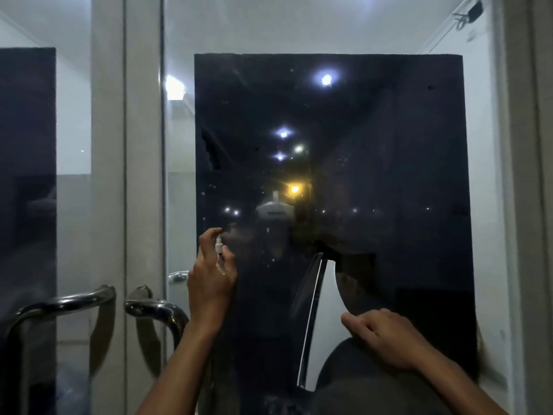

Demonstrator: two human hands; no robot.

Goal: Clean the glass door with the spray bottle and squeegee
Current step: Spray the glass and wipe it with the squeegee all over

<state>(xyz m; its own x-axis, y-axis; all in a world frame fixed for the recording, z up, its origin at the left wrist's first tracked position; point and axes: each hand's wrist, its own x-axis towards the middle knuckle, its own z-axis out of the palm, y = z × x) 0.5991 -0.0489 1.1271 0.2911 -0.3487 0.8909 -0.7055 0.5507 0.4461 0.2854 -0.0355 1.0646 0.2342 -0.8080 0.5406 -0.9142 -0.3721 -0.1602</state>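
Observation:
The glass door (389,151) fills the view, with a dark sheet behind its pane that mirrors ceiling lights. My left hand (209,289) grips a small spray bottle (219,245) with a white nozzle close to the glass, at the dark sheet's left edge. Fine droplets and mist (266,253) speckle the glass just right of the nozzle. My right hand (386,336) holds the squeegee (324,313) low on the pane. Its long blade stands nearly upright against the glass, and my hand covers the handle.
Two curved chrome door handles (68,304) (155,310) stick out at lower left, on either side of the grey door frame post (140,145). Another frame post (529,175) runs down the right edge. A second dark panel (27,175) lies at far left.

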